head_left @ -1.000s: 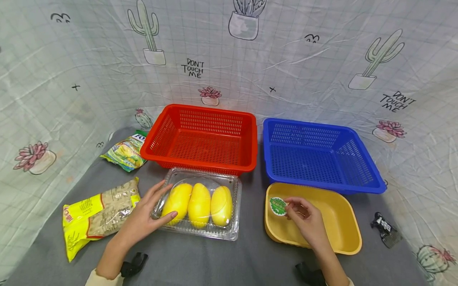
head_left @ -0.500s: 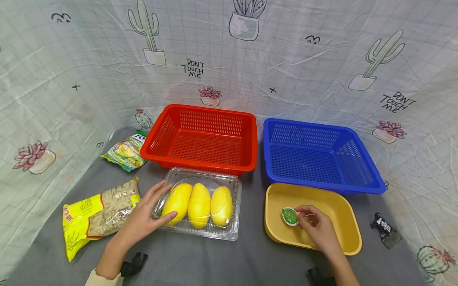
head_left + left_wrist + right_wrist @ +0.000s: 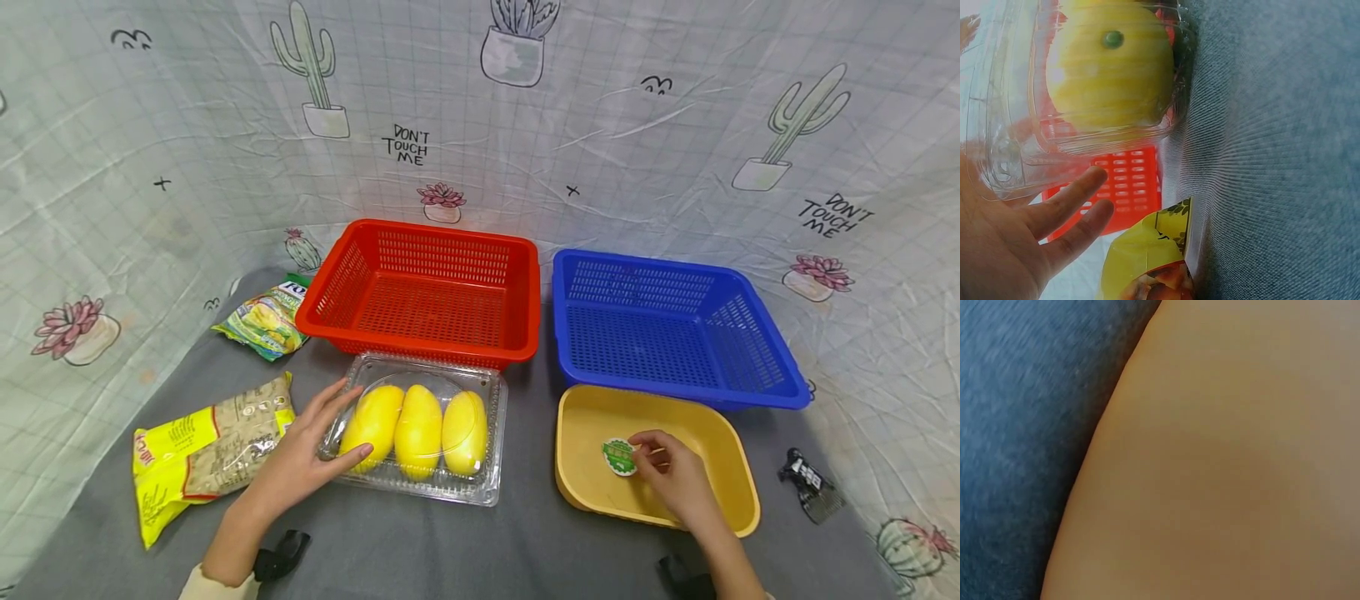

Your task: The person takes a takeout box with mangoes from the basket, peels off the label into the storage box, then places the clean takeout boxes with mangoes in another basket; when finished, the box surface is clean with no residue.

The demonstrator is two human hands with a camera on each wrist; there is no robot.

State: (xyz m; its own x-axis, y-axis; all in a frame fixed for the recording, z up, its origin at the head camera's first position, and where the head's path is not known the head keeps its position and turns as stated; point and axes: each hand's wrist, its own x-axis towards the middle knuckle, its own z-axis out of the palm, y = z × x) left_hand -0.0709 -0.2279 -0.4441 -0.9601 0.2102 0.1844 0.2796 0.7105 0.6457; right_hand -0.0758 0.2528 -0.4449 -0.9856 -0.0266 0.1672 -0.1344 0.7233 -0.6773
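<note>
My left hand (image 3: 303, 454) rests its spread fingers on the left side of a clear plastic clamshell box (image 3: 491, 492), whose lid is down over three yellow mangoes (image 3: 417, 429). In the left wrist view the fingers (image 3: 1075, 194) lie straight beside the box (image 3: 1013, 169). Over the yellow basin (image 3: 592, 496), my right hand (image 3: 671, 475) pinches the edge of a round green and white sticker (image 3: 619, 457). The right wrist view is filled mostly by the basin's wall (image 3: 1210, 456), so the right fingers are hidden there.
A red basket (image 3: 427, 354) and a blue basket (image 3: 660, 387) stand behind. On the left lie a yellow bag (image 3: 213, 450) and a green and yellow packet (image 3: 266, 318). A small black item (image 3: 810, 485) lies right of the basin, on grey cloth.
My right hand has moved to the right and slightly toward me over the basin, carrying the sticker. My left hand and the mango box have stayed in place.
</note>
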